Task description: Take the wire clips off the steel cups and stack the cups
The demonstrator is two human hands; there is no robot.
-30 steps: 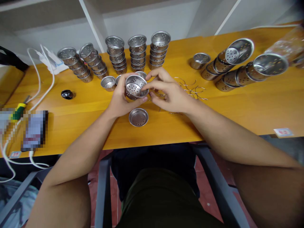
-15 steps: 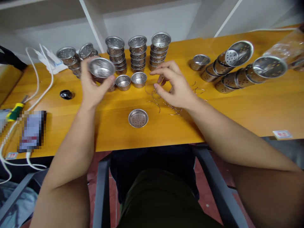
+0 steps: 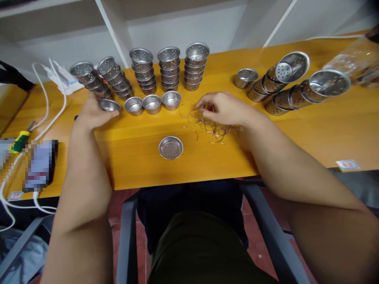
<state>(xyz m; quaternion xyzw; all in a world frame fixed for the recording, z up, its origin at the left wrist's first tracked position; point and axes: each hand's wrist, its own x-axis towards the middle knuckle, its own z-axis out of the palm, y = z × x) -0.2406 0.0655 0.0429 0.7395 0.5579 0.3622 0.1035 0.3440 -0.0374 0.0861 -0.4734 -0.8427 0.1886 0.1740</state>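
My left hand (image 3: 92, 113) is closed round the side of a small perforated metal cup (image 3: 109, 105), at the left end of a row of similar cups. Beside it stand three more short cups, among them a middle one (image 3: 152, 104) and a right one (image 3: 171, 100). My right hand (image 3: 222, 108) hangs low over a loose pile of thin curved wires (image 3: 217, 132), its fingers curled in towards the thumb. Whether a wire is between those fingertips I cannot make out. A shallow perforated metal dish (image 3: 171, 148) lies alone nearer the table's front edge.
Several upright stacks of perforated cups (image 3: 197, 65) line the back of the wooden table (image 3: 142, 165). To the right are a single cup (image 3: 246, 78) and leaning stacks (image 3: 299, 96). At left lie a phone (image 3: 40, 165), white cables and a green-yellow handled tool (image 3: 20, 142).
My left hand has moved left and down with the cup, bringing it to the end of the short row. My right hand has shifted slightly right, its fingers curling over the wires.
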